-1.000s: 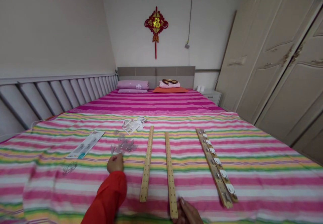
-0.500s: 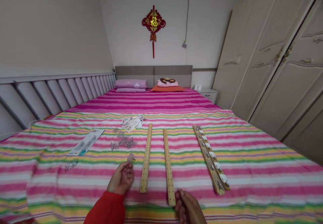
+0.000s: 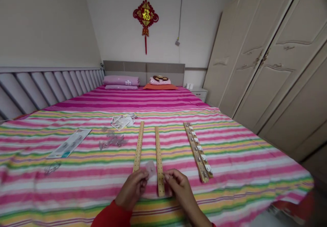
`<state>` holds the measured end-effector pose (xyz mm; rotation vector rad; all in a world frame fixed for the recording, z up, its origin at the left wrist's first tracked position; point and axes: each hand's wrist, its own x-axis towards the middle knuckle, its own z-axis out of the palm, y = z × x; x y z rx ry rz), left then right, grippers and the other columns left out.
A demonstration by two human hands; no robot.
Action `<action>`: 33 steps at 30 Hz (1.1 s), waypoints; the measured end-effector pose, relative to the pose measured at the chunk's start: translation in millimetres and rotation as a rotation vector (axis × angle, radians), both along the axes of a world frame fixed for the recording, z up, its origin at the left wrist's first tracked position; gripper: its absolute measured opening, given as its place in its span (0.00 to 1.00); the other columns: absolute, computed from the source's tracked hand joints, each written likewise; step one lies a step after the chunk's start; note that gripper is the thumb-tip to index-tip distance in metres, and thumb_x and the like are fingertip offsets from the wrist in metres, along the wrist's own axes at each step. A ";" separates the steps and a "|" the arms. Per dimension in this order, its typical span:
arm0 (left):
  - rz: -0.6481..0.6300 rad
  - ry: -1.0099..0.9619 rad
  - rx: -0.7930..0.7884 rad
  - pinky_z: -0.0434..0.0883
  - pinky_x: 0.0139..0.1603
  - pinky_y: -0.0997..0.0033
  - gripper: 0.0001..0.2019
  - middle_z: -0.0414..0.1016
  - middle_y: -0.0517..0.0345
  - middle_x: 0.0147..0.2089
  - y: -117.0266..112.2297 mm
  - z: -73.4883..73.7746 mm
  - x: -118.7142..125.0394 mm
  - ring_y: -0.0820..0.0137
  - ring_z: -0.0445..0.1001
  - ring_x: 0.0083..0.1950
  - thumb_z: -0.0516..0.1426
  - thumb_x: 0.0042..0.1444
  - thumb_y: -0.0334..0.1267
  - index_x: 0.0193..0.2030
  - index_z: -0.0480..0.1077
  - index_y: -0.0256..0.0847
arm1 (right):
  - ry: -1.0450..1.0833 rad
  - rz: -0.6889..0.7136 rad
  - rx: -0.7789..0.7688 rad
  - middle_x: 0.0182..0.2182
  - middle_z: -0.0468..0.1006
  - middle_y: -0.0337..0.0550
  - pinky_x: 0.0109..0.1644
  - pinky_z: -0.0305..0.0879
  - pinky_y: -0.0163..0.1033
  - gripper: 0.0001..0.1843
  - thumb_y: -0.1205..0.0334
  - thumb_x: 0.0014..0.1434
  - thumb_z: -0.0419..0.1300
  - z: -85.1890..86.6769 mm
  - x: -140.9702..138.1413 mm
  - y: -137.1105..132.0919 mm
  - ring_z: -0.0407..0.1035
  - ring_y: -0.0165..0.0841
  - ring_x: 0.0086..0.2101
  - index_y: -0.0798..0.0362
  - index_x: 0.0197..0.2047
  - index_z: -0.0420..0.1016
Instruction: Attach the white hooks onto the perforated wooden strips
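Observation:
My left hand (image 3: 133, 189) pinches a small clear plastic piece (image 3: 150, 168) just above the near end of a perforated wooden strip (image 3: 158, 159). Close beside it, my right hand (image 3: 178, 185) hovers at the same strip's near end with its fingers curled; I cannot make out anything in them. A second bare wooden strip (image 3: 138, 145) lies parallel to the left. To the right lies a third strip (image 3: 198, 150) fitted with several white-and-metal hooks. A loose pile of clear plastic pieces (image 3: 112, 140) sits further left on the striped bedcover (image 3: 230, 159).
A flat card package (image 3: 69, 143) and torn wrappers (image 3: 121, 121) lie on the cover's left half. Pillows (image 3: 121, 80) rest at the headboard. A tall cream wardrobe (image 3: 270, 60) lines the right side, a padded rail (image 3: 38, 87) the left wall.
My left hand drew back from the pile of clear pieces with one piece and came to the middle strip's near end. My right hand rose to meet it. The view shifted right.

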<state>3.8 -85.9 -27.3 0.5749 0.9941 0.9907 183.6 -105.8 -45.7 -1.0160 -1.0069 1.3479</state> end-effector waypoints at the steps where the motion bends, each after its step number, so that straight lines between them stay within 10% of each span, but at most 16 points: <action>1: -0.021 0.043 0.068 0.50 0.20 0.80 0.12 0.58 0.66 0.19 -3.2 0.6 2.9 0.82 0.56 0.20 0.62 0.42 0.36 0.22 0.62 0.37 | 0.012 0.014 -0.004 0.15 0.68 0.32 0.17 0.51 0.29 0.22 0.44 0.46 0.66 1.1 -2.5 0.0 0.56 0.22 0.13 0.56 0.28 0.74; 13: -0.415 -0.541 -0.155 0.53 0.23 0.84 0.09 0.60 0.64 0.25 -20.0 -6.3 7.2 0.84 0.57 0.22 0.63 0.45 0.34 0.31 0.69 0.33 | 0.060 0.081 0.127 0.38 0.79 0.44 0.43 0.66 0.37 0.21 0.53 0.48 0.67 17.6 -4.2 -3.4 0.71 0.34 0.37 0.51 0.45 0.78; 24: -0.538 -0.769 -0.156 0.54 0.25 0.83 0.09 0.54 0.66 0.24 -28.3 -24.2 20.5 0.84 0.52 0.22 0.62 0.46 0.36 0.33 0.69 0.34 | 0.239 0.151 -0.023 0.24 0.77 0.38 0.30 0.63 0.32 0.14 0.55 0.44 0.70 19.7 -7.1 -8.7 0.69 0.28 0.25 0.55 0.33 0.79; 33: -0.373 -0.393 -0.188 0.54 0.23 0.82 0.18 0.66 0.63 0.28 -23.1 -32.1 20.0 0.83 0.60 0.23 0.66 0.39 0.46 0.31 0.71 0.35 | 0.018 0.093 0.157 0.23 0.71 0.36 0.29 0.60 0.33 0.10 0.55 0.51 0.66 16.8 8.3 6.7 0.63 0.27 0.23 0.54 0.33 0.77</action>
